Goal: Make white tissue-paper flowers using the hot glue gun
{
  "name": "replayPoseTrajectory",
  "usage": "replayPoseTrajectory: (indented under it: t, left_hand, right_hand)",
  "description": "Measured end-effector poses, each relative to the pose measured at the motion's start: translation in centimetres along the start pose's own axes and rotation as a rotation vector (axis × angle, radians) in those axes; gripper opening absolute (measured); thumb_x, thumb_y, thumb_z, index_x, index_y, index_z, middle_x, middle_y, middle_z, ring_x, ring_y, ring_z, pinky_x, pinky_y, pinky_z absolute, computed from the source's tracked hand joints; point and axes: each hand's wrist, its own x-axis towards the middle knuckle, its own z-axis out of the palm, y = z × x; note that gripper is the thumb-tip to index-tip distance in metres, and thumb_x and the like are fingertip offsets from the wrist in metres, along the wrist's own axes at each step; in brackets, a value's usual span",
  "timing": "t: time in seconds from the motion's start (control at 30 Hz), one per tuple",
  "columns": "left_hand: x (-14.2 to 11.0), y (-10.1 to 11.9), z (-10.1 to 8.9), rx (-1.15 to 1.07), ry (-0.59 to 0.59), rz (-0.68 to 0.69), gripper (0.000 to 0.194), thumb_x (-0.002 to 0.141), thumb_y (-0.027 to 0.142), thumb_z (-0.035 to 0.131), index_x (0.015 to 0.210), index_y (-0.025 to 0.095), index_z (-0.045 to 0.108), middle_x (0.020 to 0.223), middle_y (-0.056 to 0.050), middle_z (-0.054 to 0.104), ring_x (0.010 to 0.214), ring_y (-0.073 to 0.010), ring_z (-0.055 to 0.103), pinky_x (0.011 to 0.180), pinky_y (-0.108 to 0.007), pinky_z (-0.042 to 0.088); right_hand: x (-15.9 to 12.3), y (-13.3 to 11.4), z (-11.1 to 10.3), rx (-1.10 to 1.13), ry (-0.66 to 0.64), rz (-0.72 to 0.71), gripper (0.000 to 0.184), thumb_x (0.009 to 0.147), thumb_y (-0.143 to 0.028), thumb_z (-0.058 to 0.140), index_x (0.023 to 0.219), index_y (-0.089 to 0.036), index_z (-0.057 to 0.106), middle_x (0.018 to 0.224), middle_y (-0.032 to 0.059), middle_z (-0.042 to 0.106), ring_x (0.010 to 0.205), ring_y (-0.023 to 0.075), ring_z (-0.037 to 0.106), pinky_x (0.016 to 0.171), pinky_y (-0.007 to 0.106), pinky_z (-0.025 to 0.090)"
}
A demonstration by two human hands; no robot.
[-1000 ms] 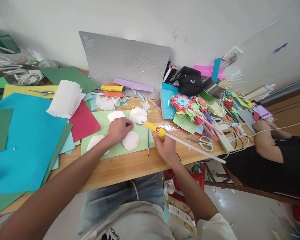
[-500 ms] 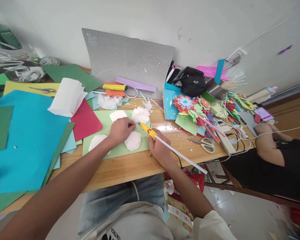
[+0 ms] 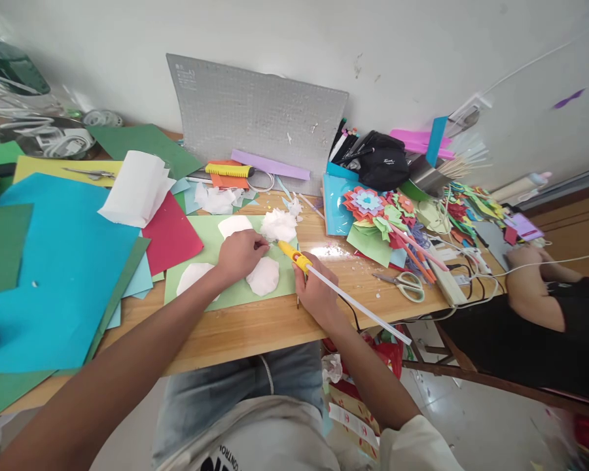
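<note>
The glue gun (image 3: 294,255) is a bright yellow tool with a slim nozzle, and a long, cloudy white glue stick (image 3: 358,304) juts from its back end out past the front edge of the tabletop (image 3: 255,330). The right hand (image 3: 318,291) is closed around its rear part, above the front edge, and the nozzle points toward the left hand (image 3: 243,254). That hand is bent, thumb and fingertips drawn together; whether they pinch anything cannot be told.

Beneath lies a pale green sheet (image 3: 233,297) along the front edge. On it, a ruffled white paper bunch (image 3: 279,226) sits toward the back edge, just beyond the nozzle, with crinkled, layered folds. A flat white paper round (image 3: 264,276) with an uneven rim lies nearer the front edge, its upper part close under the left hand.

The left hand and forearm cover parts of two more white pieces. The right hand hides the glue gun's grip and trigger, and most of a thin dark stick (image 3: 298,303). The nozzle's very tip is hard to make out.
</note>
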Motion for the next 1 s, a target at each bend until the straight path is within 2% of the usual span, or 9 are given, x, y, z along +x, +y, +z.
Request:
replayPoseTrajectory:
  t: [0.33, 0.83, 1.0]
  left_hand:
    - [-0.04, 0.22, -0.19, 0.008, -0.02, -0.014, 0.02, 0.083, 0.032, 0.057, 0.086, 0.023, 0.074, 0.094, -0.002, 0.074, 0.08, -0.0188, 0.064, 0.065, -0.027, 0.043]
    - [-0.04, -0.07, 0.05, -0.007, 0.011, -0.001, 0.018, 0.083, 0.031, 0.057, 0.083, 0.023, 0.073, 0.091, -0.001, 0.073, 0.078, -0.0183, 0.063, 0.061, -0.028, 0.04]
    - [-0.12, 0.07, -0.14, 0.004, -0.002, -0.003, 0.019, 0.083, 0.031, 0.056, 0.084, 0.023, 0.073, 0.092, -0.001, 0.074, 0.079, -0.0187, 0.063, 0.062, -0.028, 0.04]
  right_hand:
    - [0.04, -0.31, -0.1, -0.03, -0.002, 0.003, 0.032, 0.096, -0.034, 0.043, 0.116, -0.014, 0.057, 0.098, 0.0119, 0.07, 0.082, 0.0227, 0.065, 0.07, 0.03, 0.045]
    - [-0.12, -0.04, 0.32, -0.012, 0.034, -0.015, 0.03, 0.095, -0.032, 0.044, 0.117, -0.015, 0.056, 0.101, 0.0115, 0.07, 0.084, 0.0223, 0.065, 0.073, 0.031, 0.047]
    - [-0.1, -0.11, -0.01, -0.024, 0.034, -0.006, 0.03, 0.095, -0.031, 0.045, 0.115, -0.014, 0.058, 0.095, 0.012, 0.07, 0.084, 0.0234, 0.065, 0.074, 0.032, 0.048]
